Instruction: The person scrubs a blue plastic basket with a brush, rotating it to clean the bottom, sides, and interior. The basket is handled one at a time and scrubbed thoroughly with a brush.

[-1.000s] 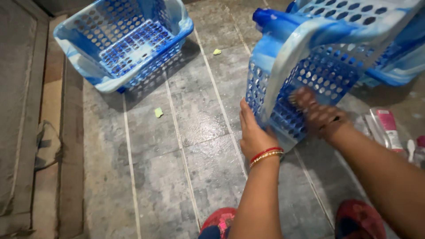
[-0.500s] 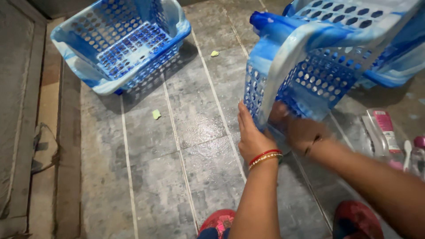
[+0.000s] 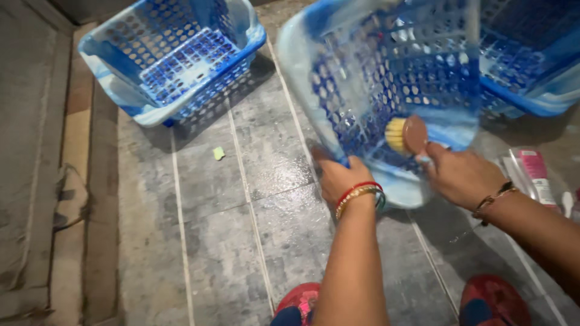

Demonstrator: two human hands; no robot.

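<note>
Basket (image 3: 386, 66) w/ brush (image 3: 403, 134), 2nd basket (image 3: 169, 60) nearby

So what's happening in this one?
A person crouches over a wet tiled floor, scrubbing a blue plastic basket. The left hand steadies the basket's lower rim while the right hand presses a small scrub brush against the inside. A second blue basket sits upright to the left, a third behind on the right.
</note>
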